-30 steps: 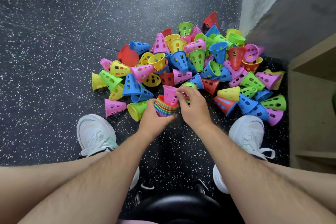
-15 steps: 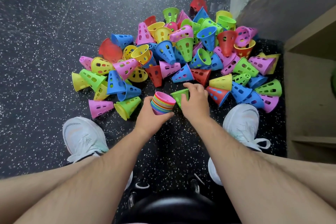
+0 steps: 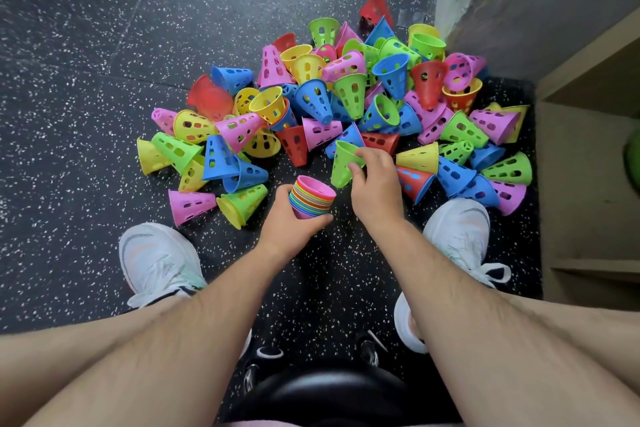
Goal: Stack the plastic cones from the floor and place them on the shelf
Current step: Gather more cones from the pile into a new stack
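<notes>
Left grip (image 3: 291,230) is wrapped round the stack (image 3: 312,197), mouths up, pink on top, low over the floor (image 3: 86,45). Right grip (image 3: 375,191) is clamped on a green cone (image 3: 341,165), thumb and fingers on the wall near the wide end, just beside the stack.

Handling, my read:
- thin perforated plastic: light, not fragile
- wall probably flexes if squeezed, so pinch near the rim; the holes give purchase
- smooth surface, nested ones may wedge
- hold the stack round its body under the rims

Around:
- pile (image 3: 346,97) is dense, with cones on their sides and some stuck in each other, so neighbours are likely to roll
- shoes (image 3: 159,260) flank the work spot
- shelf (image 3: 585,184) is at the right, touching the pile's edge; loose cones and the right foot sit in that path
</notes>
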Motion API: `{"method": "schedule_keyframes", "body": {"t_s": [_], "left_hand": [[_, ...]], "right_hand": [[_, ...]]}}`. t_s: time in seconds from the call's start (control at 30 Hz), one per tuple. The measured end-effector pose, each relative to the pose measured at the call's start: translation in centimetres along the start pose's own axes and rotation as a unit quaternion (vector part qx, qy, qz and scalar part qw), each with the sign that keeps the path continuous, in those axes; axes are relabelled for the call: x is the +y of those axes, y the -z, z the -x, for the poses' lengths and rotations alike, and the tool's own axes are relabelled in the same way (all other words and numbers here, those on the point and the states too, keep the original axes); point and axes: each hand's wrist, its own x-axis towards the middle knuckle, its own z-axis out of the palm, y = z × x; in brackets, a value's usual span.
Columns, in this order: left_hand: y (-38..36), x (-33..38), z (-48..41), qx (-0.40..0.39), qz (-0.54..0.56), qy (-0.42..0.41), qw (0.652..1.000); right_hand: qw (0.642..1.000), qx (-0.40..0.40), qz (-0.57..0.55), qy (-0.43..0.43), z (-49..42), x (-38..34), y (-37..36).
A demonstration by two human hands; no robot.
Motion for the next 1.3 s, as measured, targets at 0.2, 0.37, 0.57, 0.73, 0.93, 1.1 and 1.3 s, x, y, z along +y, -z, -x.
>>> {"method": "schedule_keyframes", "body": {"t_s": [0.2, 0.37, 0.57, 0.73, 0.93, 1.1, 1.3], "left_hand": [[1.3, 0.0, 0.4, 0.03, 0.03, -0.014, 0.999], [3.0, 0.1, 1.0, 0.07, 0.057, -0.012, 0.996], [5.5, 0.2, 2.6, 0.121, 0.075, -0.004, 0.99], [8.5, -0.7, 3.4, 0.173, 0.076, 0.009, 0.982], [11.9, -2.6, 4.0, 0.232, 0.07, 0.042, 0.969], [12.9, -4.0, 3.9, 0.24, 0.085, 0.06, 0.965], [13.3, -5.1, 3.9, 0.233, 0.073, 0.069, 0.967]], "right_hand": [[0.996, -0.048, -0.05, 0.048, 0.1, -3.2, -0.3], [0.986, -0.14, -0.056, 0.073, 1.9, -5.3, -1.4], [0.97, -0.207, -0.117, 0.047, 2.8, -8.6, -2.9], [0.97, -0.201, -0.098, 0.091, 2.0, -12.3, -5.3], [0.953, -0.225, 0.033, 0.198, 0.7, -14.4, -8.3], [0.913, -0.271, 0.164, 0.258, 1.4, -14.7, -9.3], [0.887, -0.268, 0.246, 0.285, 1.7, -13.7, -9.7]]}}
